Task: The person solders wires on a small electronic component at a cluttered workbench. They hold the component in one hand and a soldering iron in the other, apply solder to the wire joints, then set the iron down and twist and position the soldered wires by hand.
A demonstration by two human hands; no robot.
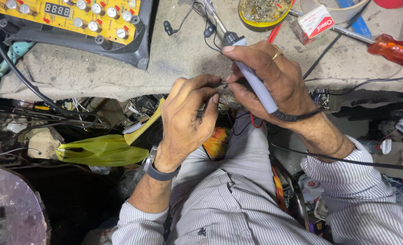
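Right hand (274, 79) grasping soldering iron (251, 77), frame centre; left hand (185, 115) pinching small part (222, 84); joint unfinished, progress otherwise indeterminable.

Head camera looks steeply down, close above workbench (174, 59).

A circuit board (70, 16) is set at the bench's (183, 54) far left; a screwdriver (394, 50) is laid far right.
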